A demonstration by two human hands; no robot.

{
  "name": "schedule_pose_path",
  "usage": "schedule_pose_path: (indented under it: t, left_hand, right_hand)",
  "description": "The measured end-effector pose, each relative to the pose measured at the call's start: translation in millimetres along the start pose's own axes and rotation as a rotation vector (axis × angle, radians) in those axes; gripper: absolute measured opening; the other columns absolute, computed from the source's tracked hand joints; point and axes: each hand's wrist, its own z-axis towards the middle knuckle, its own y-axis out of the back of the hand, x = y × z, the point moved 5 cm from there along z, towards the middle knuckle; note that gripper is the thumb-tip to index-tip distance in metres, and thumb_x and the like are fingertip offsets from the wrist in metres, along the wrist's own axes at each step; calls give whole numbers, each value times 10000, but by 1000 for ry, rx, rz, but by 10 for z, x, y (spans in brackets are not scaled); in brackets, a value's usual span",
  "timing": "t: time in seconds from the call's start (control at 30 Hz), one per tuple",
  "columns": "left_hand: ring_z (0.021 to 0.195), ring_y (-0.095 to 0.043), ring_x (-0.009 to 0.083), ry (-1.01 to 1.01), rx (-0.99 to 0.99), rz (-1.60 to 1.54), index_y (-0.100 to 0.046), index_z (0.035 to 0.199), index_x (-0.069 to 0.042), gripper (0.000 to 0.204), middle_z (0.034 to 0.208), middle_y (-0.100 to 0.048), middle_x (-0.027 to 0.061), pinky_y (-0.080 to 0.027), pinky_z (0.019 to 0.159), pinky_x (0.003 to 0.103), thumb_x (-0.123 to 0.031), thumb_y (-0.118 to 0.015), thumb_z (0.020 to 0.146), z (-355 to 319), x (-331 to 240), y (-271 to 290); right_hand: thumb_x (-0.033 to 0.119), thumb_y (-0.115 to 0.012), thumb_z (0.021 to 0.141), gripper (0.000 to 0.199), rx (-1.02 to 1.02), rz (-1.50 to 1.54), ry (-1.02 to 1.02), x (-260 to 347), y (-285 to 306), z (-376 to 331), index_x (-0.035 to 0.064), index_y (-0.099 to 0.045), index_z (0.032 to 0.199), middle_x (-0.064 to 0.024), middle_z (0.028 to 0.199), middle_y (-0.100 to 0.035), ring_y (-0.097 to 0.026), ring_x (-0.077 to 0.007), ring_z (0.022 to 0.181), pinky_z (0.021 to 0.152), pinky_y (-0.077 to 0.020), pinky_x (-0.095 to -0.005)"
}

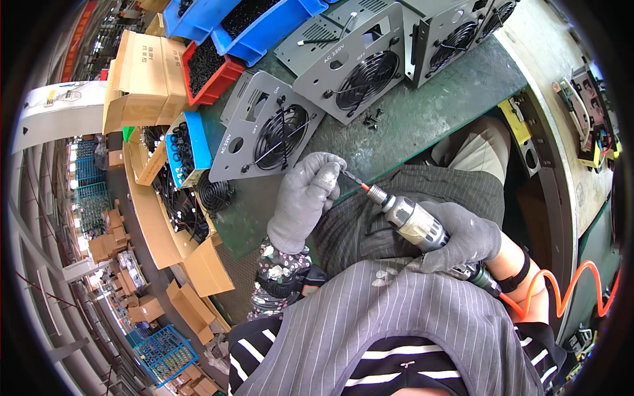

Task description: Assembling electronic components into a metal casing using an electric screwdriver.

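Note:
My right hand (pixel 462 239), in a grey glove, grips a silver pneumatic screwdriver (pixel 413 221) with an orange coiled air hose (pixel 568 290) trailing from its rear. My left hand (pixel 305 198), also gloved, pinches at the tip of the screwdriver's bit (pixel 353 179), fingers closed around something too small to make out. Just beyond the hands lies a grey metal panel with a round black fan and wire guard (pixel 271 129) on the green table (pixel 422 112). A few small black screws (pixel 372 119) lie loose near it.
More grey fan panels (pixel 360 63) and housings (pixel 449 36) stand at the back. Red (pixel 212 69) and blue bins (pixel 264 26) of black parts, cardboard boxes (pixel 142 79), and a box of black wire guards (pixel 178 198) sit to the left. Another workstation (pixel 588 112) is on the right.

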Motion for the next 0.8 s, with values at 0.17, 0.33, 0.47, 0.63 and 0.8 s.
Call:
schedule_pose_path:
  t: [0.17, 0.33, 0.47, 0.63, 0.8]
  left_hand:
    - [607, -432, 11, -1, 75, 14, -653, 1054, -79, 169, 712, -506, -63, -361, 522, 176, -230, -577, 1039, 12, -4, 57]
    - [603, -441, 19, 79, 163, 57, -652, 1028, -67, 173, 707, -507, -55, -372, 531, 185, -224, -579, 1031, 14, -28, 98]
    - [594, -439, 26, 136, 188, 86, -650, 1009, -67, 158, 704, -516, -49, -378, 532, 189, -203, -572, 1027, 2, -32, 183]
    - [694, -654, 83, 152, 280, 179, -668, 1175, -52, 656, 842, -698, 30, -469, 591, 219, -640, -653, 883, -132, 64, 373]
    - [748, -665, 123, 133, -170, 700, -616, 1231, 11, 640, 896, -710, 52, -513, 663, 247, -512, -736, 883, -341, -21, 839]
  right_hand:
    - [368, -896, 711, 709, 1, 144, -19, -19, -51, 15, -12, -591, 1226, -72, 1005, -654, -619, -175, 910, 825, -515, -333]
    - [364, -891, 717, 700, 46, 159, -81, 32, -102, 20, -13, -589, 1223, -87, 1005, -658, -626, -177, 908, 825, -517, -332]
    - [362, -889, 715, 699, 64, -123, -78, 101, -63, 28, -12, -584, 1221, -82, 1009, -656, -623, -176, 910, 834, -516, -325]
    - [361, -892, 722, 665, -9, 78, -11, 185, -52, 127, -6, -594, 1191, -70, 1004, -662, -621, -158, 935, 845, -519, -317]
    - [285, -880, 739, 602, -187, -19, -61, 206, 214, 310, -15, -600, 1179, -43, 899, -653, -613, -133, 824, 781, -527, -307]
